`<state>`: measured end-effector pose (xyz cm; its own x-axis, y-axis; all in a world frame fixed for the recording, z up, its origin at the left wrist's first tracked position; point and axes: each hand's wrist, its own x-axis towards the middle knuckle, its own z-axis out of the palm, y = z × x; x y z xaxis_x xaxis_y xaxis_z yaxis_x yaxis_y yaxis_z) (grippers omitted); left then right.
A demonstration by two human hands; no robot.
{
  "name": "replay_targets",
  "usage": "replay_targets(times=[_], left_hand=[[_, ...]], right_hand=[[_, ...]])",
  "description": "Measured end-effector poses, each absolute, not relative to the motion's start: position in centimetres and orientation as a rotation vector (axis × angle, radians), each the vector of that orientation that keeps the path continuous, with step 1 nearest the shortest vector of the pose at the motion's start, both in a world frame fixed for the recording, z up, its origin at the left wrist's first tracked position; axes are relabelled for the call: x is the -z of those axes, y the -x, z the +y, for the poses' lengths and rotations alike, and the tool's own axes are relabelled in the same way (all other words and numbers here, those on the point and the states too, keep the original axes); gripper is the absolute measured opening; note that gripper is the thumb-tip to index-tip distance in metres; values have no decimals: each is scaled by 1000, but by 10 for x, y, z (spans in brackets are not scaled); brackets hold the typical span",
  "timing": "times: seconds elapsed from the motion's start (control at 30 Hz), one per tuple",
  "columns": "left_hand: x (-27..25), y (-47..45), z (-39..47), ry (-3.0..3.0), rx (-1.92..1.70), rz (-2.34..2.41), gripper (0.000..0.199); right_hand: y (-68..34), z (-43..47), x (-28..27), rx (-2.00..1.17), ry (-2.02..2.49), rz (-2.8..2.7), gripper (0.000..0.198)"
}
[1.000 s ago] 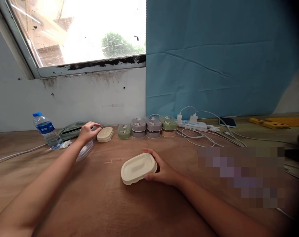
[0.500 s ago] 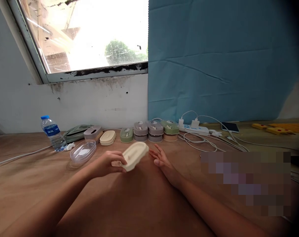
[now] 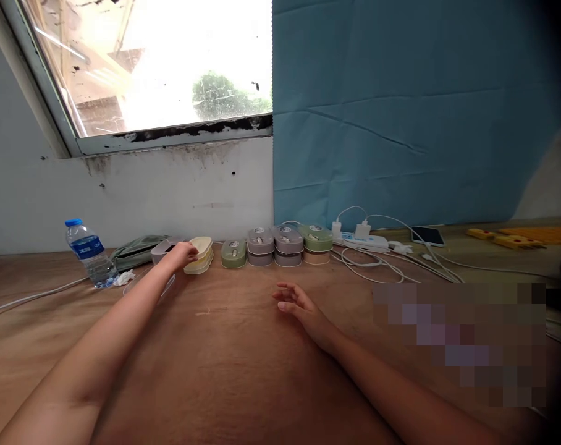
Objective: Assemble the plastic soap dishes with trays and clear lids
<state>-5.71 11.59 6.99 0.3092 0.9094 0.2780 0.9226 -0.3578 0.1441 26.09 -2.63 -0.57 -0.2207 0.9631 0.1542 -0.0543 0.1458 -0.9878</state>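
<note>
My left hand (image 3: 183, 254) reaches to the back left of the table, its fingers closed on the near left edge of a cream-coloured oval lid (image 3: 201, 243). That lid sits a little askew over a stack of similar cream lids (image 3: 198, 267). Beneath my left forearm is a clear plastic oval tray (image 3: 168, 285), mostly hidden. A pale mauve container (image 3: 162, 248) stands just behind my left wrist. Over the middle of the table my right hand (image 3: 298, 307) is held palm inward, fingers apart and slightly curled, with nothing in it.
Green and grey-mauve lidded lunch boxes (image 3: 261, 240) line the back, several of them stacked. A water bottle (image 3: 91, 254) and a grey-green pouch (image 3: 136, 250) are at left. A power strip (image 3: 364, 241), white cables, a phone (image 3: 427, 236) and yellow tools (image 3: 512, 241) lie at right.
My left hand has carried the cream lid from the middle of the table, back and left, onto the lid stack. My right hand stays near its place, fingers a bit more curled.
</note>
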Motion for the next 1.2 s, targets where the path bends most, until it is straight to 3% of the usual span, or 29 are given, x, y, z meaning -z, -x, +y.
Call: replay_targets(times=[0.43, 0.63, 0.83, 1.2], left_hand=[[-52, 67, 122, 2466, 457, -1925, 14], [-47, 26, 120, 2373, 727, -1876, 43], [-2, -54, 131, 2213, 1099, -1926, 68], [15, -51, 101, 2105, 1477, -1853, 42]], right_hand=[[-260, -27, 5, -1267, 945, -1366, 45], [-261, -25, 7, -1271, 944, -1365, 45], [-261, -26, 6, -1251, 963, -1376, 43], [-261, -26, 6, -1238, 941, -1378, 45]])
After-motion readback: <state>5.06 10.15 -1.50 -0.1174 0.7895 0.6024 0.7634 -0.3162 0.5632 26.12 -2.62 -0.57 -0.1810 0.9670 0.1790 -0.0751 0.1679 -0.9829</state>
